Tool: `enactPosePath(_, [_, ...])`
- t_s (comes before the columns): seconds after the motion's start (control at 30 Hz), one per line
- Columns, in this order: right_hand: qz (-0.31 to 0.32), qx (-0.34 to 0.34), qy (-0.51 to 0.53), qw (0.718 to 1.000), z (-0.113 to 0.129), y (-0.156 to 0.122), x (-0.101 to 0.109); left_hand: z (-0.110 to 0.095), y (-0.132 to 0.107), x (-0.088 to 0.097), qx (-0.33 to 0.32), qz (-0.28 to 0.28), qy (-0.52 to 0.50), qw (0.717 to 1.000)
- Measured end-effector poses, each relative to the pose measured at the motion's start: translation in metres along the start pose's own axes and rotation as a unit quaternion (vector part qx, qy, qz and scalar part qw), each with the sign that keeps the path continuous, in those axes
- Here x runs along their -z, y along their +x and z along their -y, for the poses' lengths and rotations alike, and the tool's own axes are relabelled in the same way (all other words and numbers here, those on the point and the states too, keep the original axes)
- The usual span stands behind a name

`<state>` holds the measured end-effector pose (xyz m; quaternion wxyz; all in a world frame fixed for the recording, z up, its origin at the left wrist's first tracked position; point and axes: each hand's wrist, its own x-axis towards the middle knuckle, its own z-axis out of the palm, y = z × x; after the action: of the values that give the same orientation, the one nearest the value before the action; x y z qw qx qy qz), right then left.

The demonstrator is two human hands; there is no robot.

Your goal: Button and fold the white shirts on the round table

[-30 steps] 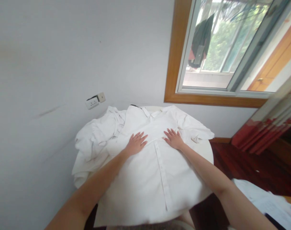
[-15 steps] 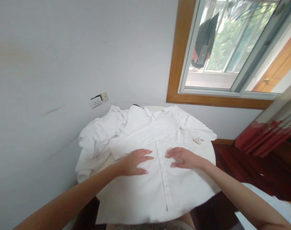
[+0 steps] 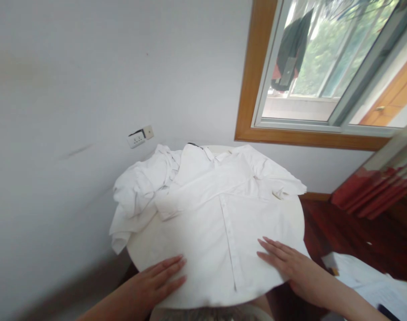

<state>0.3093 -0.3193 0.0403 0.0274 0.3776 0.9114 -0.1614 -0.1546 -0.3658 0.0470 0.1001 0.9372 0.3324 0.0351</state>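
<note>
A white button-front shirt (image 3: 206,232) lies spread over a round pale table (image 3: 145,249), its collar toward the wall and its hem near me. My left hand (image 3: 161,278) rests flat on the shirt's lower left part, fingers stretched out. On the lower right part lies my right hand (image 3: 284,263), also flat with fingers extended. The button placket (image 3: 230,243) runs between the two hands. Neither hand grips the cloth.
Crumpled white clothes (image 3: 139,183) are heaped on the table's left side against the wall. A wall socket (image 3: 135,139) is above them. A wood-framed window (image 3: 247,98) and a red-and-cream curtain (image 3: 360,187) are at the right. White items (image 3: 367,276) lie low at the right.
Both hands have moved from the shirt's middle toward me and apart, out to its lower left and right. The shirt's lower left edge now lies under my left hand.
</note>
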Motion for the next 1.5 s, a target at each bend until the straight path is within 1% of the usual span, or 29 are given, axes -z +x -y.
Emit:
enactPosePath(0.07, [-0.018, -0.004, -0.014, 1.000, -0.006, -0.005, -0.001, 0.003, -0.002, 0.010, -0.002, -0.002, -0.019, 1.000])
enactPosePath(0.13, [-0.032, -0.005, -0.022, 0.999, -0.010, -0.009, -0.001, 0.006, -0.001, 0.022, 0.002, 0.013, -0.043, 0.999])
enactPosePath(0.2, [-0.040, -0.003, -0.024, 0.999, -0.013, -0.011, 0.001, 0.011, 0.001, 0.033, 0.034, 0.021, -0.064, 0.997])
enactPosePath(0.27, [-0.052, -0.001, -0.023, 0.998, -0.013, -0.011, 0.001, 0.017, 0.006, 0.043, 0.088, -0.008, -0.066, 0.994])
enactPosePath(0.33, [-0.069, -0.007, -0.026, 0.997, -0.013, -0.009, 0.003, 0.026, 0.015, 0.056, 0.142, -0.061, -0.051, 0.987])
enactPosePath(0.37, [-0.080, -0.023, -0.033, 0.996, -0.014, -0.007, 0.006, 0.031, 0.021, 0.063, 0.160, -0.088, -0.043, 0.982])
enactPosePath(0.4, [-0.092, -0.051, -0.045, 0.993, -0.015, -0.006, 0.010, 0.036, 0.029, 0.073, 0.176, -0.110, -0.040, 0.977])
enactPosePath(0.47, [-0.126, -0.132, -0.078, 0.980, -0.020, -0.003, 0.024, 0.047, 0.048, 0.095, 0.199, -0.122, -0.039, 0.972])
enactPosePath(0.5, [-0.146, -0.180, -0.098, 0.968, -0.023, -0.002, 0.036, 0.053, 0.059, 0.107, 0.217, -0.129, -0.033, 0.967])
enactPosePath(0.53, [-0.168, -0.218, -0.114, 0.954, -0.027, 0.000, 0.050, 0.059, 0.071, 0.119, 0.240, -0.149, -0.020, 0.959])
enactPosePath(0.6, [-0.203, -0.288, -0.146, 0.925, -0.036, 0.009, 0.084, 0.073, 0.099, 0.139, 0.277, -0.185, 0.014, 0.943])
enactPosePath(0.67, [-0.220, -0.331, -0.171, 0.901, -0.047, 0.029, 0.124, 0.091, 0.128, 0.155, 0.316, -0.223, 0.063, 0.920])
enactPosePath(0.7, [-0.229, -0.343, -0.178, 0.893, -0.054, 0.044, 0.144, 0.102, 0.144, 0.160, 0.341, -0.235, 0.095, 0.905])
enactPosePath(0.73, [-0.243, -0.352, -0.183, 0.885, -0.061, 0.062, 0.163, 0.113, 0.159, 0.165, 0.372, -0.246, 0.126, 0.886])
enactPosePath(0.8, [-0.274, -0.373, -0.189, 0.866, -0.076, 0.108, 0.197, 0.138, 0.189, 0.173, 0.418, -0.261, 0.179, 0.851])
enactPosePath(0.87, [-0.301, -0.375, -0.194, 0.855, -0.092, 0.160, 0.221, 0.163, 0.215, 0.182, 0.450, -0.270, 0.207, 0.826])
enactPosePath(0.93, [-0.330, -0.363, -0.196, 0.849, -0.108, 0.213, 0.234, 0.186, 0.238, 0.190, 0.455, -0.266, 0.218, 0.822])
enactPosePath(1.03, [-0.342, -0.362, -0.192, 0.846, -0.132, 0.278, 0.236, 0.218, 0.265, 0.200, 0.451, -0.259, 0.224, 0.824])
enactPosePath(1.1, [-0.339, -0.365, -0.173, 0.850, -0.147, 0.309, 0.230, 0.237, 0.277, 0.202, 0.462, -0.256, 0.228, 0.818])
enactPosePath(1.17, [-0.335, -0.382, -0.143, 0.850, -0.161, 0.332, 0.222, 0.254, 0.286, 0.199, 0.474, -0.255, 0.233, 0.810])
enactPosePath(1.23, [-0.334, -0.397, -0.120, 0.846, -0.173, 0.349, 0.213, 0.270, 0.290, 0.192, 0.481, -0.251, 0.234, 0.807])
enactPosePath(1.37, [-0.339, -0.395, -0.114, 0.846, -0.187, 0.370, 0.195, 0.294, 0.295, 0.174, 0.474, -0.241, 0.224, 0.817])
enactPosePath(1.43, [-0.328, -0.390, -0.118, 0.852, -0.191, 0.375, 0.185, 0.302, 0.297, 0.168, 0.470, -0.245, 0.217, 0.820])
enactPosePath(1.5, [-0.305, -0.389, -0.125, 0.860, -0.194, 0.378, 0.175, 0.304, 0.301, 0.163, 0.467, -0.254, 0.215, 0.820])
